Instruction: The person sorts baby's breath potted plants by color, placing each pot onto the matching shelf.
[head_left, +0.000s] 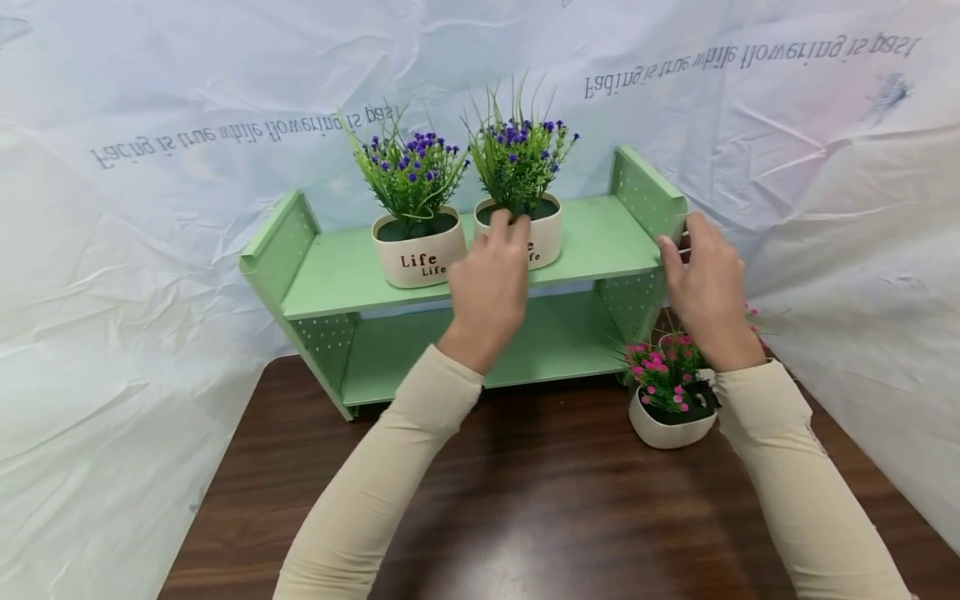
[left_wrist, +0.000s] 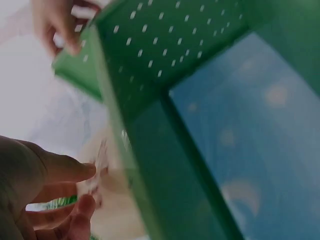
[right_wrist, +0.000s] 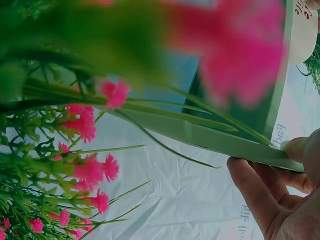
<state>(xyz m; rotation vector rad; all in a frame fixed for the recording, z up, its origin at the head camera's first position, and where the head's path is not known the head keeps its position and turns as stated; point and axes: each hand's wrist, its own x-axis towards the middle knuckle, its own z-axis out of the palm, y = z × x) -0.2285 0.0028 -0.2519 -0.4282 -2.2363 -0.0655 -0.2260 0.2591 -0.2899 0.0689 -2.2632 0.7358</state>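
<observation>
A green two-tier shelf [head_left: 465,333] with perforated side panels stands on the table. On its top board sit two cream oval pots with purple flowers, a left pot [head_left: 416,258] and a right pot [head_left: 551,237]. My left hand [head_left: 491,287] is at the front of the right pot, fingers bent near its rim. In the left wrist view the thumb and fingers [left_wrist: 86,206] stand apart before the pot's lettering; contact is unclear. My right hand [head_left: 708,292] pinches the shelf's right side panel [right_wrist: 220,145] between thumb and fingers.
A cream pot [head_left: 671,429] with pink flowers stands on the brown table [head_left: 525,492] beside the shelf's right end, beneath my right forearm. More pink flowers show behind that wrist. Pale printed cloth [head_left: 225,75] hangs behind and along both sides.
</observation>
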